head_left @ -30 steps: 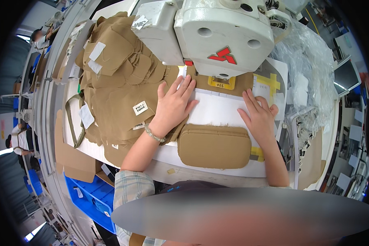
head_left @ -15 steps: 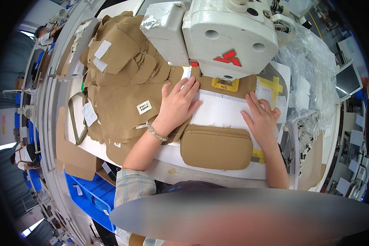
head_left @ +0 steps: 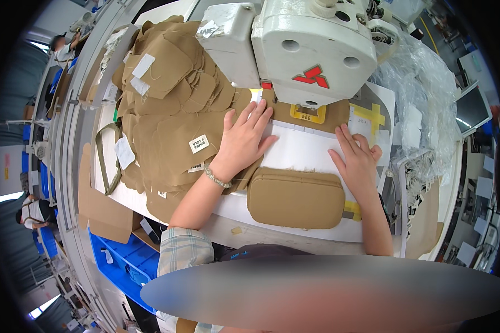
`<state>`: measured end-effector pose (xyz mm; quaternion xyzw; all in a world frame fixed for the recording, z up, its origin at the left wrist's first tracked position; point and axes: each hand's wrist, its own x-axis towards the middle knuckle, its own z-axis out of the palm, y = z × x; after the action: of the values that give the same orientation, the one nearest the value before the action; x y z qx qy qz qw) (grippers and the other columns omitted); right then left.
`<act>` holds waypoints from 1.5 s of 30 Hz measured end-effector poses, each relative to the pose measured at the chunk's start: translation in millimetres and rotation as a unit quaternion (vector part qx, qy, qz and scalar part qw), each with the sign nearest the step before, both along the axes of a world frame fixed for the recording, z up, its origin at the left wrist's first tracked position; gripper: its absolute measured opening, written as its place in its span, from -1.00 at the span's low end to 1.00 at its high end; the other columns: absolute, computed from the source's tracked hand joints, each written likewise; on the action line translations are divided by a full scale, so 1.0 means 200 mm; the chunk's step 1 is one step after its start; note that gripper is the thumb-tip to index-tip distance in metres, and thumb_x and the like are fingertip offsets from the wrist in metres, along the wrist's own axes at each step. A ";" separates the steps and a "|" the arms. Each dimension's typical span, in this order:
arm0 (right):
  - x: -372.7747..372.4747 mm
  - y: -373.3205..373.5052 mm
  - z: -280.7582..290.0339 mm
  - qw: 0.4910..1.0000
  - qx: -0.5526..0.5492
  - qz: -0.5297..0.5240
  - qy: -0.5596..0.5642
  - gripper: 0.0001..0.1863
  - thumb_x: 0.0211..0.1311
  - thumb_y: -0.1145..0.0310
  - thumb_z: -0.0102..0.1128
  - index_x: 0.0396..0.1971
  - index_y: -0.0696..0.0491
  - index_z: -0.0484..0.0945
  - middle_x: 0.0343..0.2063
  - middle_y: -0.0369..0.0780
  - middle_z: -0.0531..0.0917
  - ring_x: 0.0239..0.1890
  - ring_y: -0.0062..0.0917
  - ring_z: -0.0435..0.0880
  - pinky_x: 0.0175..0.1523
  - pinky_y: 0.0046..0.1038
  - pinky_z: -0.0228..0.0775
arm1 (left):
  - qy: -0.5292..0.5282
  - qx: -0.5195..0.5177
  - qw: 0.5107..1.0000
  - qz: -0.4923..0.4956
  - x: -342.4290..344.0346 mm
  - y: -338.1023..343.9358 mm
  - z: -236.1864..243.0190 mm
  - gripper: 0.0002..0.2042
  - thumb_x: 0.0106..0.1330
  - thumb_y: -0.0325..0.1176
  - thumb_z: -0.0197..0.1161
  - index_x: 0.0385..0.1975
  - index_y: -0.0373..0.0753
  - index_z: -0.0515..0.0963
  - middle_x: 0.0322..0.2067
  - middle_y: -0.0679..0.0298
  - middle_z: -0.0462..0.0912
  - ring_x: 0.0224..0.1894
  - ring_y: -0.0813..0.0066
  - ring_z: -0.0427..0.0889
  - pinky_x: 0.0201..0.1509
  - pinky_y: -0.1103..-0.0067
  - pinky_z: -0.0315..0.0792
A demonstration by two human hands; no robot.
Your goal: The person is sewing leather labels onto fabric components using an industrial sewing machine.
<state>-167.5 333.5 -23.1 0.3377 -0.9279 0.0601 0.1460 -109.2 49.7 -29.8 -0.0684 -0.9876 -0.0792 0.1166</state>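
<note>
A flat brown fabric piece (head_left: 339,115) lies beneath the head of a white sewing machine (head_left: 278,50). The machine's yellow clamp frame (head_left: 298,115) rests on the fabric. My left hand (head_left: 240,139) has its fingers spread, their tips at the fabric's left end. At the right end, the fingertips of my right hand (head_left: 358,161) touch the near edge, fingers stretched out. Neither hand grips anything. Nearer to me, between my forearms, sits a rounded brown padded pouch (head_left: 295,198) on the white work surface (head_left: 291,147). The needle area is hidden by the machine head.
Brown fabric pieces (head_left: 166,125) are heaped at the left, some with white labels. A strap (head_left: 106,161) lies beside them. Clear plastic wrap (head_left: 419,94) is bunched at the right. A cardboard box (head_left: 110,225) and a blue bin (head_left: 119,266) stand lower left.
The whole view has shifted slightly to the right. Both hands keep nearly the same places on the fabric, and the pouch stays put.
</note>
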 end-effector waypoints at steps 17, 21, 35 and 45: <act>0.00 0.01 -0.01 1.000 0.002 -0.001 -0.004 -0.44 0.14 0.05 0.31 0.11 0.01 0.53 0.14 -0.35 0.58 0.00 -0.58 0.49 0.04 -0.30 0.03 | 0.010 -0.019 1.000 -0.008 0.01 0.00 0.01 -0.44 0.28 -0.04 0.25 0.22 -0.19 0.42 0.28 0.28 0.42 0.29 0.36 0.37 0.33 0.21 0.00; 0.00 0.00 0.00 1.000 0.003 -0.002 -0.006 -0.45 0.14 0.06 0.31 0.11 0.01 0.53 0.13 -0.35 0.58 0.00 -0.58 0.49 0.02 -0.30 0.04 | 0.011 -0.019 1.000 -0.009 0.00 0.00 0.01 -0.44 0.27 -0.05 0.26 0.22 -0.20 0.42 0.27 0.28 0.43 0.29 0.36 0.38 0.32 0.22 0.02; 0.00 0.00 -0.01 1.000 -0.011 0.001 0.001 -0.46 0.15 0.06 0.30 0.09 0.02 0.55 0.13 -0.35 0.60 -0.01 -0.58 0.49 0.03 -0.31 0.03 | 0.035 0.036 0.998 0.023 -0.02 -0.07 0.06 -0.31 0.10 -0.07 0.41 0.23 -0.21 0.37 0.19 0.22 0.50 0.25 0.37 0.40 0.30 0.20 0.06; 0.01 0.00 0.00 0.999 -0.034 0.003 -0.001 -0.49 0.16 0.09 0.30 0.07 0.02 0.56 0.10 -0.34 0.61 -0.04 -0.55 0.50 0.02 -0.30 0.03 | 0.017 0.059 0.998 -0.022 -0.01 -0.04 0.05 -0.46 0.13 -0.10 0.39 0.11 -0.15 0.51 0.16 0.30 0.54 0.23 0.39 0.43 0.27 0.27 0.08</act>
<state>-165.9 334.4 -22.6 0.3356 -0.9243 0.0922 0.1565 -110.9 41.5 -20.4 -0.0846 -0.9773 -0.1387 0.1357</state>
